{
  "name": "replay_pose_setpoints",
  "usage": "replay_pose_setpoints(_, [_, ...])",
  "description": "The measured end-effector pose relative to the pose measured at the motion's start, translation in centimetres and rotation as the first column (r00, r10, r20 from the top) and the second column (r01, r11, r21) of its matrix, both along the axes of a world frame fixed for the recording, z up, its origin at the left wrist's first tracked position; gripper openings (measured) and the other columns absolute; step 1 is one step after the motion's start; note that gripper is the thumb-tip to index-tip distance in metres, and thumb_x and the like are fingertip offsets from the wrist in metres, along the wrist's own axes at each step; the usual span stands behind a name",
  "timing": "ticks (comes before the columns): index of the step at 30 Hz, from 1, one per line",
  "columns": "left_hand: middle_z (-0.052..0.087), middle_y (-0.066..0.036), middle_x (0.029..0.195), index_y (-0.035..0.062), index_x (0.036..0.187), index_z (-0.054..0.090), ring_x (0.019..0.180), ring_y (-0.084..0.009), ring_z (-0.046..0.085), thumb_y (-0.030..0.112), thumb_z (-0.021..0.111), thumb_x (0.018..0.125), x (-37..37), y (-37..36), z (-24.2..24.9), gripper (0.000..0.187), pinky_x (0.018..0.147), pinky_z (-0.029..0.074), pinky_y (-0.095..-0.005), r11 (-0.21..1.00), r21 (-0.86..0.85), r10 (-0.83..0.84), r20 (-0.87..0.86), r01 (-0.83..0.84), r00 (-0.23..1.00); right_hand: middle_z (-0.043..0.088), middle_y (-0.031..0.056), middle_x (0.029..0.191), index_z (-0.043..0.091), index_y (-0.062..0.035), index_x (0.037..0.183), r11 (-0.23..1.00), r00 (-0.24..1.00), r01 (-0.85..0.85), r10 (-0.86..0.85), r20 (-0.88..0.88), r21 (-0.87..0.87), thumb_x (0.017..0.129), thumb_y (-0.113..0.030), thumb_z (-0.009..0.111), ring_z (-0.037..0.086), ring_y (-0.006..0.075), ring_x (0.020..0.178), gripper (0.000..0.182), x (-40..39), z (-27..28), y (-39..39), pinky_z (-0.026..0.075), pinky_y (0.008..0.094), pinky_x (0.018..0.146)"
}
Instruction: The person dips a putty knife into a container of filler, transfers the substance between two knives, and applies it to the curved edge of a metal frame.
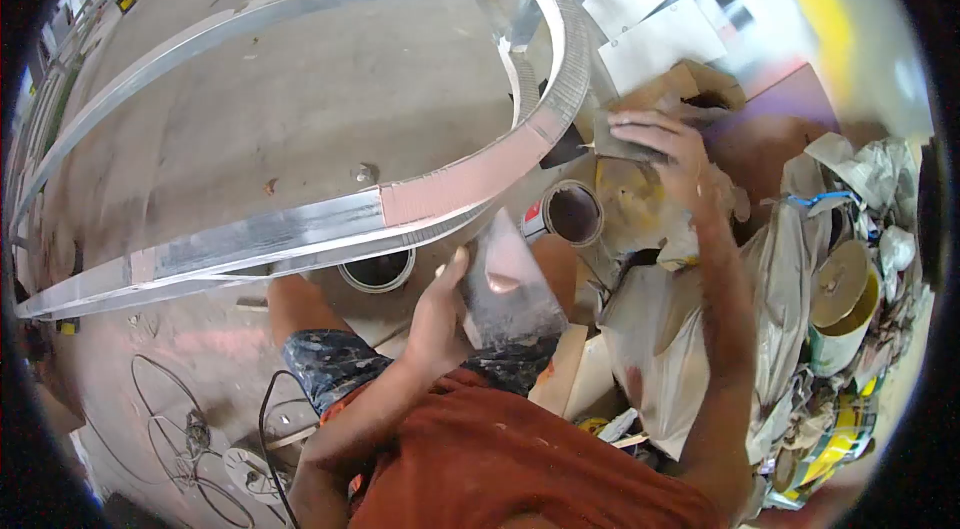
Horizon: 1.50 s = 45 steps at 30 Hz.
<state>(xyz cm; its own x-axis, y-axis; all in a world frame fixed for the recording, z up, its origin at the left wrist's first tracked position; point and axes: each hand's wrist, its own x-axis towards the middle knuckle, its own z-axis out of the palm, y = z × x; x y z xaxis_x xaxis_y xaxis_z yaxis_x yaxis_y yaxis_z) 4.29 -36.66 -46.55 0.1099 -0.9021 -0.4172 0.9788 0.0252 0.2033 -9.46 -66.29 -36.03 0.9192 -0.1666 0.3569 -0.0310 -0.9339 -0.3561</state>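
Observation:
My left hand [437, 324] is closed on the edge of a flat grey filler board [515, 304], which carries a small lump of pink filler [505, 282]. Out to the right, my right hand [680, 154] has its fingers over a flat grey-brown piece [630, 137] that looks like a spreader; the hand is slightly blurred. In front of me runs a long rounded metal frame [270, 219]. A smooth band of pink filler [470, 174] covers part of its curve. Both hands are apart from the frame.
An open can [575, 212] stands between the frame and my right arm, and another dark-filled can [380, 271] sits under the frame. Crumpled plastic sheeting [665, 329], a tin [843, 309] and rubbish lie at right. A cable [165, 399] loops over the floor at left.

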Motion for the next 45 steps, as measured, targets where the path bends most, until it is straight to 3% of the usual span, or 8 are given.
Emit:
replay_pose_setpoints(3, [0.057,-0.012,0.123,0.0064,0.132,0.045,0.113,-0.0299,0.059,0.042,0.042,0.099,-0.2,-1.6,1.4,0.048,0.097,0.047,-0.0474,0.997,-0.067,-0.038,-0.04,0.036,0.998,0.067,0.0141,0.114,0.068,-0.0036,0.107,0.967,0.965,0.205,-0.226,0.135,0.151,0.07,0.007,0.056,0.064,0.0316,0.104,0.04,-0.9,-1.6,7.5,0.05,0.0391,0.092])
replay_pose_setpoints(8, [0.06,-0.013,0.118,0.0052,0.128,0.049,0.106,-0.0277,0.062,0.039,0.044,0.099,-1.9,-1.4,2.1,0.045,0.093,0.05,-0.0432,0.994,-0.095,0.037,-0.142,-0.051,0.989,0.059,0.0204,0.124,0.063,-0.0013,0.11,0.809,0.928,-0.103,-0.131,0.348,0.579,0.077,-0.007,0.072,0.055,0.035,0.121,0.034,-1.4,-4.9,17.7,0.043,0.0429,0.102])
replay_pose_setpoints(13, [0.06,-0.014,0.117,0.0007,0.127,0.049,0.104,-0.0241,0.062,0.037,0.046,0.099,-0.3,1.0,1.8,0.046,0.09,0.051,-0.0397,0.995,-0.049,0.093,0.075,-0.089,0.993,0.043,0.0204,0.136,0.061,-0.0079,0.114,0.825,0.932,-0.046,-0.167,0.321,0.563,0.078,-0.011,0.074,0.046,0.037,0.129,0.038,-1.2,-8.5,19.8,0.038,0.0452,0.106])
replay_pose_setpoints(17, [0.062,-0.014,0.113,-0.003,0.128,0.05,0.101,-0.0231,0.063,0.038,0.046,0.099,0.5,4.3,1.8,0.051,0.089,0.051,-0.0382,0.986,-0.111,0.152,0.284,-0.125,0.947,0.047,0.0185,0.13,0.058,-0.0131,0.124,0.986,0.986,0.115,-0.128,0.111,0.121,0.08,-0.01,0.065,0.049,0.0379,0.121,0.044,-0.3,-5.0,17.7,0.039,0.0449,0.105])
replay_pose_setpoints(19, [0.062,-0.014,0.112,-0.005,0.128,0.049,0.101,-0.0242,0.063,0.039,0.045,0.099,0.8,6.1,1.6,0.053,0.091,0.05,-0.0376,0.983,-0.137,0.155,0.293,-0.119,0.943,0.051,0.0173,0.124,0.057,-0.012,0.123,0.872,0.919,0.272,-0.361,-0.159,-0.407,0.081,-0.007,0.059,0.053,0.0383,0.114,0.043,0.3,-3.8,16.4,0.043,0.0458,0.099])
replay_pose_setpoints(22, [0.059,-0.016,0.118,-0.0052,0.13,0.046,0.107,-0.0269,0.061,0.043,0.047,0.098,1.4,7.9,1.1,0.058,0.094,0.048,-0.0394,0.99,-0.099,0.127,0.335,-0.099,0.934,0.057,0.0158,0.117,0.056,-0.0102,0.122,0.771,0.827,0.522,-0.562,-0.005,-0.366,0.08,-0.004,0.055,0.056,0.0382,0.108,0.043,3.4,-2.0,13.8,0.046,0.0455,0.092])
replay_pose_setpoints(27, [0.054,-0.018,0.123,-0.0039,0.134,0.041,0.111,-0.0285,0.058,0.042,0.048,0.097,2.2,9.7,-1.4,0.059,0.095,0.048,-0.0418,0.998,-0.055,0.02,0.257,-0.006,0.966,0.062,0.0146,0.107,0.055,-0.0077,0.118,0.641,0.825,0.454,-0.564,0.021,-0.619,0.083,-0.007,0.053,0.06,0.0359,0.102,0.035,9.0,-3.7,6.7,0.049,0.044,0.085])
replay_pose_setpoints(45, [0.055,-0.014,0.124,0.0033,0.132,0.046,0.112,-0.0278,0.056,0.037,0.054,0.094,7.8,13.7,-8.7,0.051,0.097,0.046,-0.0417,0.998,0.058,-0.04,0.124,0.033,0.991,0.058,0.0135,0.101,0.059,-0.0036,0.11,0.732,0.818,0.332,-0.537,-0.205,-0.594,0.08,-0.017,0.064,0.057,0.0321,0.098,0.034,15.1,-5.5,24.5,0.053,0.0383,0.073])
